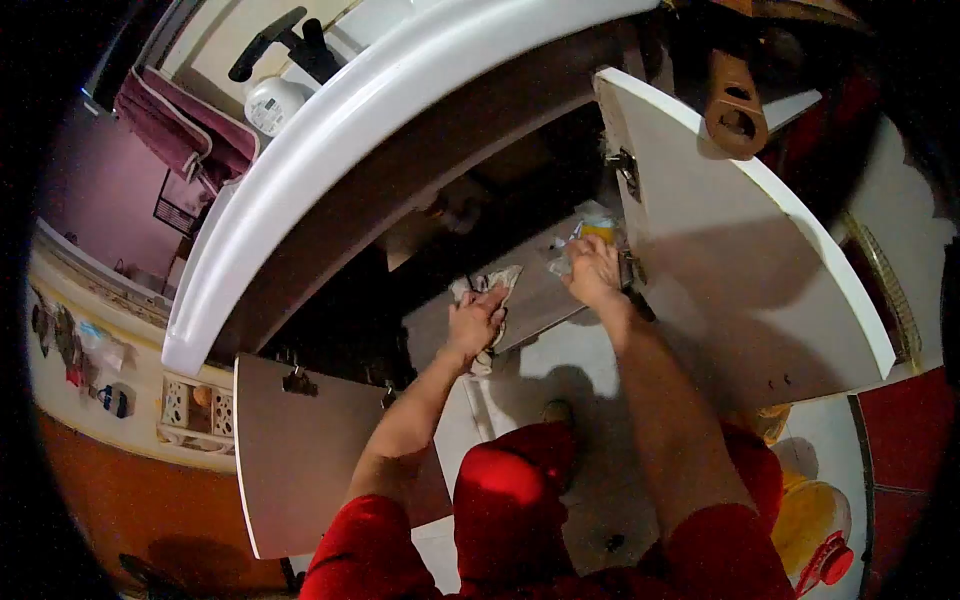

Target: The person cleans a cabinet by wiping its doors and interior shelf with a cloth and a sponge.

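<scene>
My left hand [478, 322] presses a crumpled pale cloth [508, 283] onto the cabinet's bottom board [535, 310], its fingers bent over the fabric. Further right, my right hand [595, 268] has its fingers curled at a clear plastic packet [560, 262] with something yellow [598, 231] at it. The fingertips there are partly hidden, and the packet's contents are unclear. Both hands reach into the low cabinet under a white sink edge [300, 165].
Open cabinet doors stand at the left [320, 450] and right [740, 250]. A brown handle [736, 105] juts over the right door's top. A yellow-filled bottle with a red cap [835, 565] is on the floor at right. A white bottle [272, 105] stands above the sink edge. The cabinet's inside is dark.
</scene>
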### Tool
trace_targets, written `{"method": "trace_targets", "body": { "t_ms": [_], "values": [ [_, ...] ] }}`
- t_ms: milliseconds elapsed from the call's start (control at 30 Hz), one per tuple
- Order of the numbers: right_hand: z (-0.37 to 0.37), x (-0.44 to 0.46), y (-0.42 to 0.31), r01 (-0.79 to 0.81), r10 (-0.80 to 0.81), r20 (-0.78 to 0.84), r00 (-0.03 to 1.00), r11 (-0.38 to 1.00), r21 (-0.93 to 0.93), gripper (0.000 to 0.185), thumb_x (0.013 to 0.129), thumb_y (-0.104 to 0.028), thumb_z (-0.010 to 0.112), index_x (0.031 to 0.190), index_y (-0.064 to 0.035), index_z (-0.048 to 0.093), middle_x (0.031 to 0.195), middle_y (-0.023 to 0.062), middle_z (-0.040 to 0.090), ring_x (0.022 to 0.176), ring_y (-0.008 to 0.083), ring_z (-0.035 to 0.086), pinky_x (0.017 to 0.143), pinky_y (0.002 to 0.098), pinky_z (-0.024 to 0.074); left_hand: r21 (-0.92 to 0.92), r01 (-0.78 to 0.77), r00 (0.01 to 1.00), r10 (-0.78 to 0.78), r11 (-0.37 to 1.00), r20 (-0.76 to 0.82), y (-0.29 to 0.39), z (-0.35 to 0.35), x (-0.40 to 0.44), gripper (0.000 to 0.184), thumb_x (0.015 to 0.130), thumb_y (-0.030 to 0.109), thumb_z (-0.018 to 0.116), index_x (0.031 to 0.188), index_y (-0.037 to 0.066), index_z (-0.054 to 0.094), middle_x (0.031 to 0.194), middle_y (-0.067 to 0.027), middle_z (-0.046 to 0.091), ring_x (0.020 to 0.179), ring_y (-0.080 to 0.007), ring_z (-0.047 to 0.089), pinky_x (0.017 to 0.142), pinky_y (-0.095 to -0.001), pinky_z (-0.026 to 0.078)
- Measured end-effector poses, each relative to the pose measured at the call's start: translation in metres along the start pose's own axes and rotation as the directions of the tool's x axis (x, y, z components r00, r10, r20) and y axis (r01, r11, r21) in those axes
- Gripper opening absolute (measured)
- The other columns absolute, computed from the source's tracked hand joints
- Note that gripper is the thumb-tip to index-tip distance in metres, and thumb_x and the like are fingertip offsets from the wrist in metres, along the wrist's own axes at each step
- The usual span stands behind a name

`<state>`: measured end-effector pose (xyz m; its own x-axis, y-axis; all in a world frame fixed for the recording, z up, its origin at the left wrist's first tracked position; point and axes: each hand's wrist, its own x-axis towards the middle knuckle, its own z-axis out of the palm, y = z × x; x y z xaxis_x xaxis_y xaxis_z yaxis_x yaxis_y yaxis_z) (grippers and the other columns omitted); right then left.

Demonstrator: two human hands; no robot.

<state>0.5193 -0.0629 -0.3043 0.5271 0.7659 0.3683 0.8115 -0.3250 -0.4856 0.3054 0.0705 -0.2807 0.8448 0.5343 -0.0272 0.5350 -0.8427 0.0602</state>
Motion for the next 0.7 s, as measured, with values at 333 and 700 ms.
{"method": "trace_targets", "body": {
  "t_ms": [333, 700],
  "values": [
    [-0.008, -0.006, 0.01, -0.013, -0.002, 0.172, 0.985, 0.996, 0.084, 0.053, 0.07, -0.023, 0.068, 0.119, -0.0089, 0.054, 0.133, 0.0044, 0.045, 0.128, 0.0248, 0.031, 0.105, 0.0398, 0.0251, -0.766, 0.521, 0.839, -0.394, 0.378, 0.376, -0.098, 0.071, 0.092, 0.026, 0.08, 0.027, 0.05, 0.09, 0.008, 0.064, 0.081, -0.0139, 0.063, 0.07, -0.0263, 0.059, 0.068, -0.0364, 0.047],
    [-0.009, -0.008, -0.004, -0.207, 0.183, 0.116, 0.976, 0.944, 0.256, 0.045, 0.07, -0.013, 0.065, 0.114, -0.0051, 0.058, 0.127, 0.0082, 0.049, 0.121, 0.0285, 0.04, 0.102, 0.0402, 0.0324, -0.132, 0.1, 0.995, -0.101, 0.986, -0.003, -0.022, 0.002, 0.058, 0.049, 0.087, 0.05, 0.043, 0.122, 0.018, 0.054, 0.125, -0.0077, 0.054, 0.114, -0.0353, 0.046, 0.097, -0.0512, 0.033]
  ]
}}
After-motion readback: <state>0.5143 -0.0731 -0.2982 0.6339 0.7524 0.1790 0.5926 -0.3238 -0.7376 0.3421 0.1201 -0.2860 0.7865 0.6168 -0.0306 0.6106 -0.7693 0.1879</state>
